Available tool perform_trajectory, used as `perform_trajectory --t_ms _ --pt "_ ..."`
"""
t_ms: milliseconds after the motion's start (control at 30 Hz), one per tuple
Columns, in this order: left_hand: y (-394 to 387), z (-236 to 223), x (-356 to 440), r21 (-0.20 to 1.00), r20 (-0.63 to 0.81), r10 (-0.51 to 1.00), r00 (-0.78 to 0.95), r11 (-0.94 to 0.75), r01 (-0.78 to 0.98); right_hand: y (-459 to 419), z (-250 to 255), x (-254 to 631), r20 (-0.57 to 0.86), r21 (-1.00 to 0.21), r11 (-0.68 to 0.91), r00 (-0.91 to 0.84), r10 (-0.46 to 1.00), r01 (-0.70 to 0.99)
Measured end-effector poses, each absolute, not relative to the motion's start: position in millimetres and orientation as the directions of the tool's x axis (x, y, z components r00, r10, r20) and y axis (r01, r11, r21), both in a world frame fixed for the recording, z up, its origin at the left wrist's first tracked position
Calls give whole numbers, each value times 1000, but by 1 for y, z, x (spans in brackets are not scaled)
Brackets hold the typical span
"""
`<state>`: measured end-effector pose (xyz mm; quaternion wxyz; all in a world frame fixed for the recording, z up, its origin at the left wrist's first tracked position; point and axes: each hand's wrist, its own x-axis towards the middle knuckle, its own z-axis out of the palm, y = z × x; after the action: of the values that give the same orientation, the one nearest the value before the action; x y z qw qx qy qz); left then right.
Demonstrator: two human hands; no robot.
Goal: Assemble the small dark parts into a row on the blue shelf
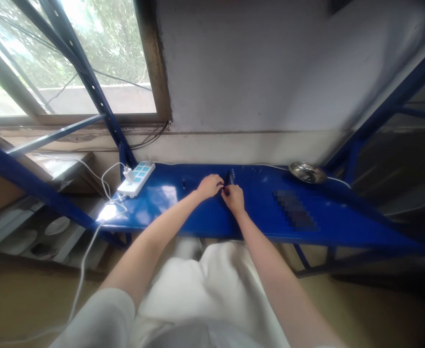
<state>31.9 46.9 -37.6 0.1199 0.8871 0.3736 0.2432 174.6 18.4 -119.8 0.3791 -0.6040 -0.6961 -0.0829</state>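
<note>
My left hand [211, 186] and my right hand [234, 198] meet over the middle of the blue table [205, 220]. Their fingertips are pinched close together around a small dark piece [224, 187], too small to name. Just behind the fingers, a slim black object [228, 177] points toward the wall, with a small clear, ridged strip [233, 175] beside it. A tiny dark item [183, 184] lies on the table left of my left hand. The fingers hide most of what they grip.
A white power strip [137, 179] with a plugged-in adapter and cable stands at the table's left end. At the back right sits a shiny metal dish [307, 172]. A pixelated dark rectangle [295, 209] lies right of my hands. Blue rack posts [89, 82] rise at the sides.
</note>
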Motion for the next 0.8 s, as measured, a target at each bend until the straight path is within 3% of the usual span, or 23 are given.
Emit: perform_trajectory --t_ms 333,500,667,800 --pt "65 -7 25 252 317 719 618 -692 676 15 -116 172 641 -408 296 40 766 864" --pt "91 5 -7 178 262 798 543 -593 785 14 -116 172 623 -442 310 39 781 842" --pt "99 -2 -36 197 162 865 475 -500 843 16 -117 172 620 -423 300 32 784 855" --pt "95 -9 -46 206 162 872 462 -488 848 15 -117 172 616 -427 290 41 787 856"
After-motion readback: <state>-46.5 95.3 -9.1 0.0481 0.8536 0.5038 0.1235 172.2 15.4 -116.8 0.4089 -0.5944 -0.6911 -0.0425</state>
